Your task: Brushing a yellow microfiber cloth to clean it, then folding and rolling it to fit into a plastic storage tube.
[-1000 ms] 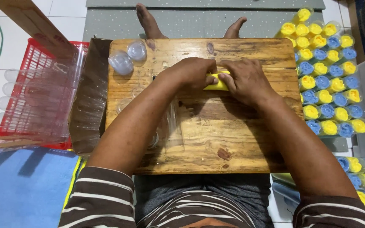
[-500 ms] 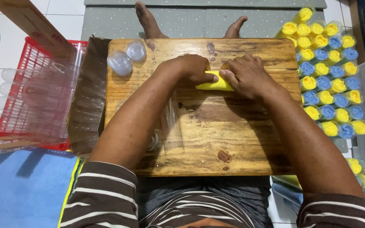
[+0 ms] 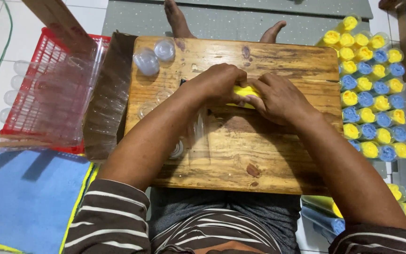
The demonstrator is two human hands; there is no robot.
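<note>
Both hands meet over the middle of a small wooden table [image 3: 269,160]. My left hand [image 3: 217,84] and my right hand [image 3: 280,99] press together on a soft yellow lump [image 3: 243,92] that shows only between the fingers. Two clear plastic cups [image 3: 153,55] stand upside down at the table's far left corner. More clear cups [image 3: 149,109] lie on the wood beside my left forearm.
A red plastic basket [image 3: 29,80] with clear cup stacks stands left of the table. Several filled cups with yellow and blue contents [image 3: 370,94] are lined up on the floor at right. A blue cloth [image 3: 24,197] lies at lower left. Two bare feet [image 3: 177,19] show beyond the table.
Both hands have kept working the yellow lump in place; the fingers have shifted slightly and now cover more of it.
</note>
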